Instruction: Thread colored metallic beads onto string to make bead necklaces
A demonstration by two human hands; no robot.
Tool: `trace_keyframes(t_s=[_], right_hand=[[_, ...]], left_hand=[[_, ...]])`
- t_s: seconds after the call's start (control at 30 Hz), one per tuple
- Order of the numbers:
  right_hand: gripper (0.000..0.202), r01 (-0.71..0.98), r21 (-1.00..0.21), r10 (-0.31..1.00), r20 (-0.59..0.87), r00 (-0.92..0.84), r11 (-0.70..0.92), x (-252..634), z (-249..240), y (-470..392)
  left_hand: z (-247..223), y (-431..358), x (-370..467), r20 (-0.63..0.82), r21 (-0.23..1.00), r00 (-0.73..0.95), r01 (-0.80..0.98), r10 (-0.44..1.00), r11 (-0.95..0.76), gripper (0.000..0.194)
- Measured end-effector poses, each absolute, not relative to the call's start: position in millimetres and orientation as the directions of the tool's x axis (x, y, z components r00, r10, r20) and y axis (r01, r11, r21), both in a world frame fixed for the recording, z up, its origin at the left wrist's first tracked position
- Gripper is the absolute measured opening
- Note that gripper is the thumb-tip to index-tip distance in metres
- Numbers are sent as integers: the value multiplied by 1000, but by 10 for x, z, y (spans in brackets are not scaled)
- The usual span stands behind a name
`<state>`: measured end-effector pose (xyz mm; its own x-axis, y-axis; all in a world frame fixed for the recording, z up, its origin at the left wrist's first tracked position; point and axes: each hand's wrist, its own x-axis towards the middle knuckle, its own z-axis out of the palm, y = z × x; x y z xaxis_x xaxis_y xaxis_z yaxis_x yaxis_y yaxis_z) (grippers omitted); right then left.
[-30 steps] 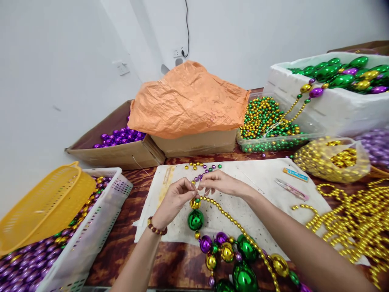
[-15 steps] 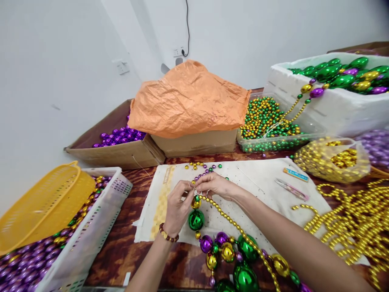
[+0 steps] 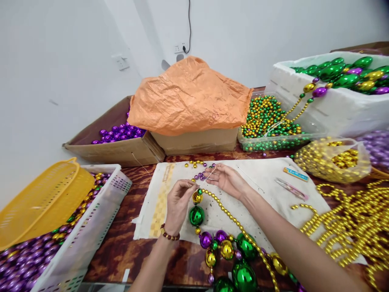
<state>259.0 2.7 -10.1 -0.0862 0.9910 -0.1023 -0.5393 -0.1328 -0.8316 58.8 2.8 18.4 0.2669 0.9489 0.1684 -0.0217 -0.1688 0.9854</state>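
Note:
My left hand (image 3: 179, 200), with a brown bead bracelet at the wrist, pinches the top end of a bead garland, beside a small green bead and a gold ball (image 3: 197, 197). Below hang a large green ball (image 3: 197, 215) and purple, gold and green balls. A string of small gold beads (image 3: 226, 213) runs from the pinch down to the right, under my right forearm. Up and to the right, my right hand (image 3: 227, 180) holds a thin white thread (image 3: 210, 173) between thumb and index finger, its other fingers spread. Loose purple beads (image 3: 199, 176) lie behind the hands on the white cloth.
Small snips (image 3: 291, 189) and a blue packet (image 3: 296, 174) lie on the cloth (image 3: 261, 178). Gold bead strings (image 3: 349, 219) are heaped at right. A white crate (image 3: 100, 215) and yellow basket (image 3: 45, 202) stand left; bead boxes and an orange sheet (image 3: 191, 97) are behind.
My right hand has moved up and away from my left hand, drawing the thread out, and its fingers have spread. My left hand keeps its pinch at the garland's end.

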Motion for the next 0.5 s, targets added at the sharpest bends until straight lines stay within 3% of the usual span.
trace_keyframes(t_s=[0.13,0.37,0.5], right_hand=[[19,-622,-770,990,-99,-101,-140,2509,-146,19],[20,-498,-849,979,-102,-177,-179,2519,-147,75],[19,-409,-897,977,-98,-188,-168,2542,-76,62]], left_hand=[[128,-6,623,72,989,260,-147,963,-34,12],[178,-50,673,46,996,259,61,965,-64,15],[212,-33,642,-9,996,311,91,950,-20,16]])
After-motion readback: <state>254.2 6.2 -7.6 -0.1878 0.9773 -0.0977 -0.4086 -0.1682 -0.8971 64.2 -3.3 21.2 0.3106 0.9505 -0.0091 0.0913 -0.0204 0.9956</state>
